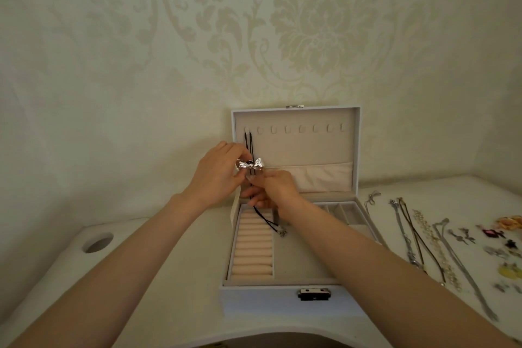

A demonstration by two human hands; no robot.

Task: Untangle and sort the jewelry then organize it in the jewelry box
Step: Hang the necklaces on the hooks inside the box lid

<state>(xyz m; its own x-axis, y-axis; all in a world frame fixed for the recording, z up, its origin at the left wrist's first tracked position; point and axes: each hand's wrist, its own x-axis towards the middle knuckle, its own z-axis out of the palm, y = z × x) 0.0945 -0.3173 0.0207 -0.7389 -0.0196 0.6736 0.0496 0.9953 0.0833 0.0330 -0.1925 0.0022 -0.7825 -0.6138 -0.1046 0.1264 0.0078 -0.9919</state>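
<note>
Bow pendant (250, 167) glossy metal; cord (264, 216) matt blk; box lining (299, 147) soft cloth; latch (314, 293) metal.

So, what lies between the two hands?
The silver bow pendant on its black cord, hung from the leftmost hook, in the head view.

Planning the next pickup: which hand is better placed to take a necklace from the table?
Right. The necklaces lie right of the box, nearer the right hand, which pinches the cord; the left hand holds the bow pendant at the left edge of the lid.
</note>
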